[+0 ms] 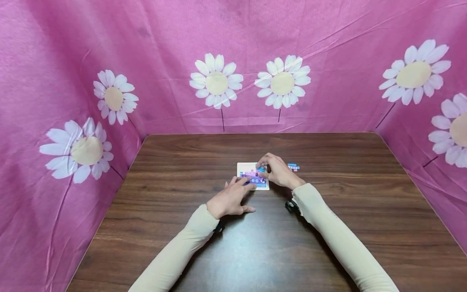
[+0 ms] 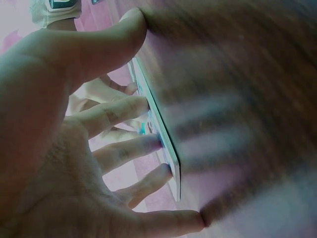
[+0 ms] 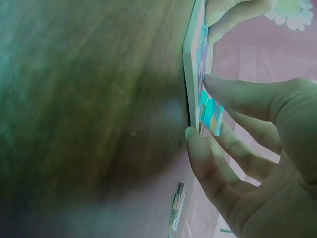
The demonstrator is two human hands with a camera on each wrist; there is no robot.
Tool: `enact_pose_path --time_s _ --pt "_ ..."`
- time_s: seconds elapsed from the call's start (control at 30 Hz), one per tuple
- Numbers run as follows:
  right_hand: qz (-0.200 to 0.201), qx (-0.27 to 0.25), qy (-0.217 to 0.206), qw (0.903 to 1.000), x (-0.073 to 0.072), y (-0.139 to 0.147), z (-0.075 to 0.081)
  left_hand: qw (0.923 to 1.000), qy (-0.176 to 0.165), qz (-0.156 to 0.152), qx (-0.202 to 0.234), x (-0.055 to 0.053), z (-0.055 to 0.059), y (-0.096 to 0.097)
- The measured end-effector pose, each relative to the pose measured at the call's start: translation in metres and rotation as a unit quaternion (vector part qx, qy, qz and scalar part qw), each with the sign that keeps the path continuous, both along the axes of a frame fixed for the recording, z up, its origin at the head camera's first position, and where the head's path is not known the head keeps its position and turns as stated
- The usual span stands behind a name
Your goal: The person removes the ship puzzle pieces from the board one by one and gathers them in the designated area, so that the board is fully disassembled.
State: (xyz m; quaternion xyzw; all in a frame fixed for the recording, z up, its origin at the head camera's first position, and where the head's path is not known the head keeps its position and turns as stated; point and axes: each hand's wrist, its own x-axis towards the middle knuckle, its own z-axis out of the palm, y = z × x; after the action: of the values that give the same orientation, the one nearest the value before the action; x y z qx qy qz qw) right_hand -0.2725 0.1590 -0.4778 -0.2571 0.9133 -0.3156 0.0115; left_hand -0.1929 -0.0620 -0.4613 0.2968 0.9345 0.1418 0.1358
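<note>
A small jigsaw puzzle (image 1: 265, 187) in a white frame lies flat on the table, its picture purple, pink and blue. My left hand (image 1: 230, 198) spreads its fingers over the near left part; in the left wrist view several fingertips (image 2: 153, 143) press on the board, and the thumb is off it. At the puzzle's right side, my right hand (image 1: 279, 172) pinches a teal puzzle piece (image 3: 213, 115) with an orange spot, tilted up from the board. The hand hides part of the puzzle's right side in the head view.
Loose puzzle pieces (image 1: 293, 166) lie on the table to the right of the board, beyond the right wrist. The brown wooden table (image 1: 175, 162) meets a pink curtain (image 1: 164, 81) with white daisies at its back and sides.
</note>
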Motion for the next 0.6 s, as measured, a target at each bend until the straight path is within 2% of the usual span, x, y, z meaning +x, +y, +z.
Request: enact_pose_path --time_s 0.2,0.43,0.6 --pt "-0.009 -0.046 -0.002 0.9989 -0.0013 0.0012 0.003 1.0 -0.002 0.004 0.002 0.0001 0.0008 -0.0009" --pt "-0.018 -0.056 0.004 0.9982 -0.001 0.0049 0.0012 1.0 0.008 -0.002 0.001 0.0 0.0008 -0.0001" --pt "-0.032 -0.084 0.011 0.9959 -0.0003 0.0085 0.0011 1.0 0.007 0.001 0.004 0.002 0.0004 -0.0006"
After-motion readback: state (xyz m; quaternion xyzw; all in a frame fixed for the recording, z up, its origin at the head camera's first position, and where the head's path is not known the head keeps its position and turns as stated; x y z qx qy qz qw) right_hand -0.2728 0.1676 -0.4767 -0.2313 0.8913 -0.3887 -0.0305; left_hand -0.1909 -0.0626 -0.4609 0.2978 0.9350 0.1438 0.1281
